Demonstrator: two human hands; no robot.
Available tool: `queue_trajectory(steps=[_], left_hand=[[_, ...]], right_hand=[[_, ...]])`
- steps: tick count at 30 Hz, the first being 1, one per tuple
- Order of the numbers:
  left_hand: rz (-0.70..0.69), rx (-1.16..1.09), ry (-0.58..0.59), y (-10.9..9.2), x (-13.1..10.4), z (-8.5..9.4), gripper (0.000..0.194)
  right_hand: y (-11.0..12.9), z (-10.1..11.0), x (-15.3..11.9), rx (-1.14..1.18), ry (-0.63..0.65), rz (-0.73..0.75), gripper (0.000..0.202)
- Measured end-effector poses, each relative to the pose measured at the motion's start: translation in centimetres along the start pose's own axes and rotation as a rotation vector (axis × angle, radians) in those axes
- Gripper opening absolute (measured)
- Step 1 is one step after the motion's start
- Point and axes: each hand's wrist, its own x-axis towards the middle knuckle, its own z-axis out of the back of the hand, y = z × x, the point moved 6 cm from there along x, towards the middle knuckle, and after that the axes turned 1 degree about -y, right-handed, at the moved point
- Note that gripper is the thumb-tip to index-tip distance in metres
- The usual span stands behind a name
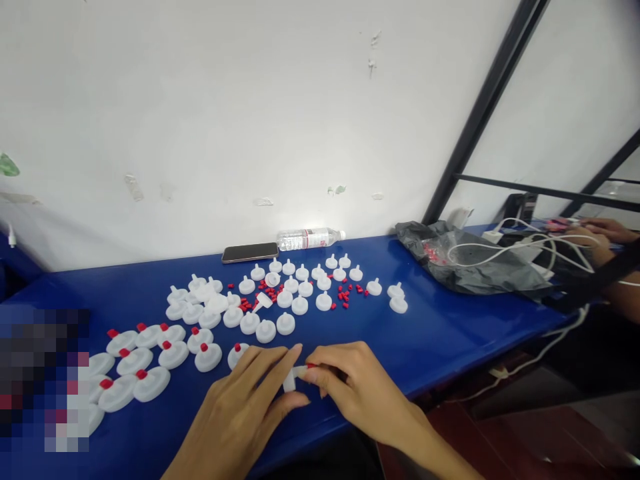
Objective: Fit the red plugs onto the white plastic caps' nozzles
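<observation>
At lower centre, my left fingers (281,371) grip a white plastic spouted disc (289,382) and my right fingers (323,381) pinch a small red cap (311,365) at its tip, while red-capped discs (153,385) lower left look done and bare-spouted discs (299,306) mid-frame seem outstanding.

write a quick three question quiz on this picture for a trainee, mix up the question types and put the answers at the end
1. True or false: the left hand holds a white lid while the right hand is at its spout.

2. Multiple choice: seen from the camera, where does the black bag lie relative to the cluster of lids?
a) left
b) right
c) underneath

3. Fill in: near the wall, the phone lies beside a ____.

Key: 1. True; 2. b; 3. bottle
</observation>
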Motion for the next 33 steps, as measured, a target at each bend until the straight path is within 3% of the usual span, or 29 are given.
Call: queue_trajectory(steps=[9,16,29,33], left_hand=[[-0.045,0.081,-0.023,-0.5,0.1,-0.2,0.028],[-0.076,0.013,-0.013,-0.5,0.0,-0.5,0.023],[0.005,-0.164,0.107,-0.6,0.4,-1.0,0.021],[0.022,-0.223,0.15,-0.6,0.4,-1.2,0.012]], right_hand=[[0.0,-0.1,-0.1,0.015,0.034,-0.006,0.041],[-0.2,-0.3,-0.2,-0.02,0.048,0.023,0.041],[0.0,-0.2,-0.1,-0.011,0.091,0.067,0.038],[-0.1,-0.2,0.1,-0.025,0.112,0.058,0.039]])
